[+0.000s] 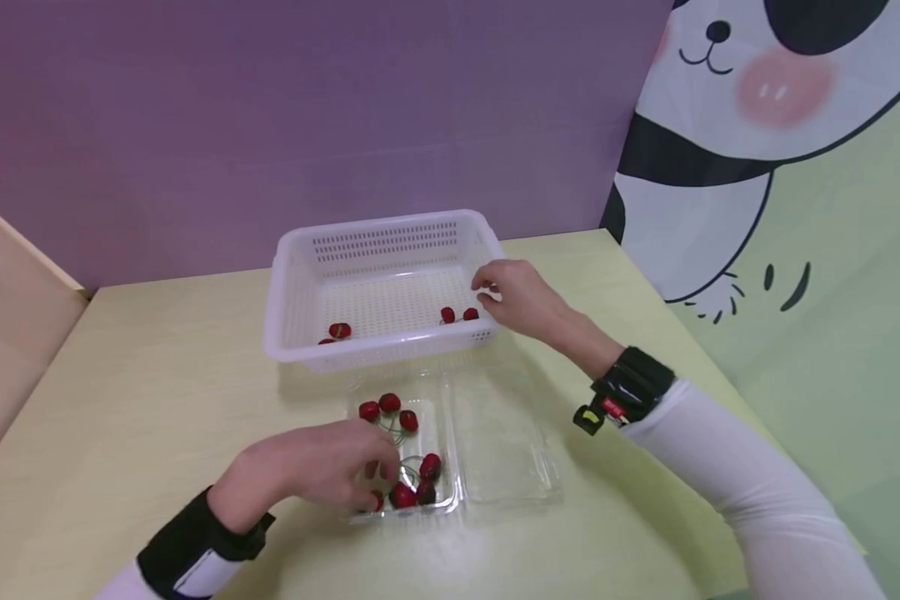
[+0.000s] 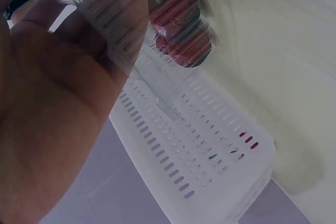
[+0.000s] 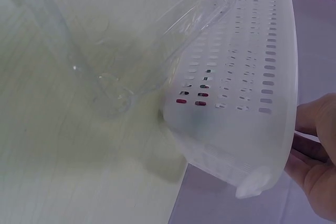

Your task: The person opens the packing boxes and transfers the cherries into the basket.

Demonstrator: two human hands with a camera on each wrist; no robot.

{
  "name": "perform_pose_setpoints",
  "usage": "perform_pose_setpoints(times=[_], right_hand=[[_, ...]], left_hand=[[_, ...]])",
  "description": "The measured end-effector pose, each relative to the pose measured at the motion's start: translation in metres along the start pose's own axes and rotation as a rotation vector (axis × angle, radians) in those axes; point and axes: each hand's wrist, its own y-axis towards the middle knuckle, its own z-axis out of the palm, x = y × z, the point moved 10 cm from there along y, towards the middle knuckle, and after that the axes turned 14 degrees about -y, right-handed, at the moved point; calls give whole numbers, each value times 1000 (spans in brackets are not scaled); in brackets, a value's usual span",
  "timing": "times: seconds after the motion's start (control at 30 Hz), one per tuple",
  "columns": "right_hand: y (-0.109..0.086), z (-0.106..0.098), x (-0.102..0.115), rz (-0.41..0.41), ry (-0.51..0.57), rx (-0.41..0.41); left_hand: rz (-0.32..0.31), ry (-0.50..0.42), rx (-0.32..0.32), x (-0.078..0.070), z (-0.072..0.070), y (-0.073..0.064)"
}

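My left hand (image 1: 322, 462) is at the left side of a clear plastic clamshell box (image 1: 450, 467), fingers bent down into its cherry-filled half. One cherry (image 1: 377, 500) shows by the thumb tip; a firm hold on it is not visible. Several dark red cherries (image 1: 408, 421) with green stems lie in that half. In the left wrist view the box's clear wall covers part of the fingers. My right hand (image 1: 525, 300) hangs over the right rim of a white slotted basket (image 1: 382, 343), thumb and fingers apart. Two cherries (image 1: 447, 315) lie in the basket below it.
More cherries (image 1: 340, 331) sit in the basket's front left corner. The clamshell's flat lid (image 1: 502, 442) lies unfolded to the right on the pale wooden table (image 1: 157, 375). A purple wall (image 1: 307, 125) rises behind the basket, and a green panda-printed wall (image 1: 832, 292) stands at the right.
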Motion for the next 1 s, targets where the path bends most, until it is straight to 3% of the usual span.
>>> perform_pose_setpoints(times=[0.7, 1.0], right_hand=[[-5, -4, 12, -23, 32, 3], [-6, -6, 20, -43, 61, -8]], left_hand=[[-50, 4, -21, 7, -1, 6], [-11, 8, -69, 3, -7, 6]])
